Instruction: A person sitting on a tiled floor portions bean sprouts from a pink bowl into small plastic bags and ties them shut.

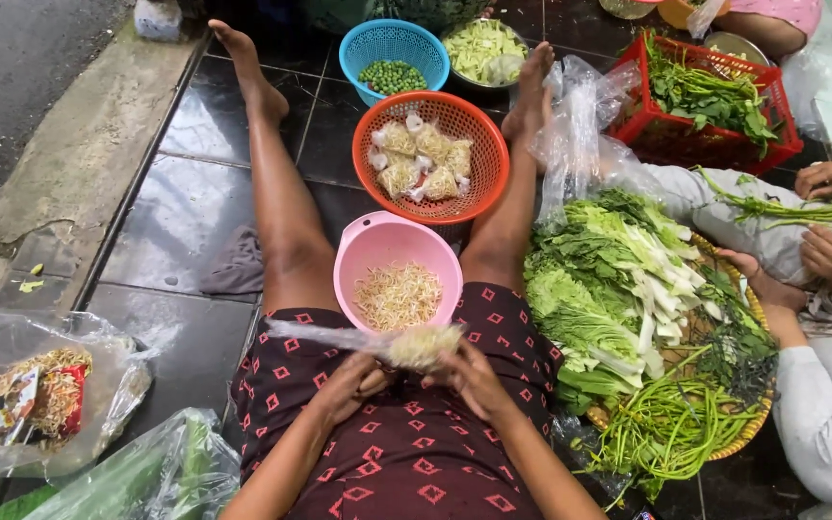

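While the person sits on the dark tiled floor with legs stretched out, both hands meet over the lap on a small clear plastic bag packed with bean sprouts. The right hand is closed around the filled, rounded end of the bag, fingers curled under it, apparently to keep the sprouts bunched tight. The left hand is closed just below the bag's neck, where the plastic narrows; whether it pinches the film itself I cannot tell. The bag lies nearly level across the thighs, its long axis running side to side: the full end points to the person's right and the empty, flattened tail trails off to the left, past the left hand. Holding it so seems to keep the loose mouth clear of the contents. Just ahead, between the knees, stands a pink basin with loose sprouts in it, within easy reach. Beyond it an orange basket holds several filled and knotted bags of the same kind, and farther out a blue basket holds green peas. To the right, a woven tray carries leafy greens and long beans, and a red crate holds more leaves. Another person's hands work on green stalks at the right edge.
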